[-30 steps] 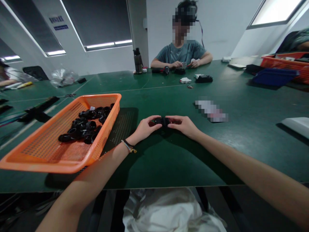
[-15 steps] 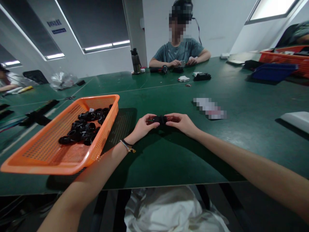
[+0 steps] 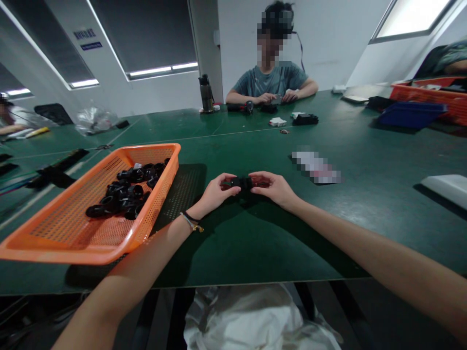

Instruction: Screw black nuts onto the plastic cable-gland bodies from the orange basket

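Nearest me on the green table, my left hand and right hand both pinch one small black part between fingertips, part sitting just right of the orange basket, held low over the table surface. Orange basket itself holds a pile of black rings toward its far end, dark mesh mat touching its right side. Well beyond the basket, a co-worker sits at the table's far edge, hands on small items, dark bottle beside them, blue tray far right of it.
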Tool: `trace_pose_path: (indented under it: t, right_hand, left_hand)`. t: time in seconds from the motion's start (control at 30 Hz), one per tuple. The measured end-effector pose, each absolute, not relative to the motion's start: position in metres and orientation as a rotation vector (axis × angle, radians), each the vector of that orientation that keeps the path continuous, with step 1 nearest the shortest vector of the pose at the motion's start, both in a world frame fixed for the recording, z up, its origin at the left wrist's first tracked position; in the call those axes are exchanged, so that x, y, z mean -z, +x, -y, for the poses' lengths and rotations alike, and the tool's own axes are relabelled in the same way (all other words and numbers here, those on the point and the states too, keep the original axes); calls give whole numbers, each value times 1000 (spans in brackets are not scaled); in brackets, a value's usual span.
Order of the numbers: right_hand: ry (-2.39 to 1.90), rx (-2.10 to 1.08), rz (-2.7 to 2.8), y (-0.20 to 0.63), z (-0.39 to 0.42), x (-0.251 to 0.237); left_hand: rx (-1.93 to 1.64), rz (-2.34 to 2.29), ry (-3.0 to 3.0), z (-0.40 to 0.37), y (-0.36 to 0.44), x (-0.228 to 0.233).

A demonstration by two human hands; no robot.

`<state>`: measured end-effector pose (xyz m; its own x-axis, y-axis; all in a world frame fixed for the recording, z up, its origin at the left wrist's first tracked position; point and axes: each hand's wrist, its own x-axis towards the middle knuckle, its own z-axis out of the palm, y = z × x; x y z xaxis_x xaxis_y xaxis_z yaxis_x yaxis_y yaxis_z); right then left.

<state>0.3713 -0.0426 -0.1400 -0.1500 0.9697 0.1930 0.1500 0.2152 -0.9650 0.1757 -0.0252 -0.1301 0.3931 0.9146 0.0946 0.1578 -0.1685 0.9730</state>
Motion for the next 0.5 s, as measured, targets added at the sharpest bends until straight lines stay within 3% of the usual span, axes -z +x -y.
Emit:
trace_pose_path:
  t: [0.5]
  right_hand:
    - [-1158, -1085, 1513, 370, 46, 135]
  left_hand:
    - [-915, -955, 1635, 22, 173, 135]
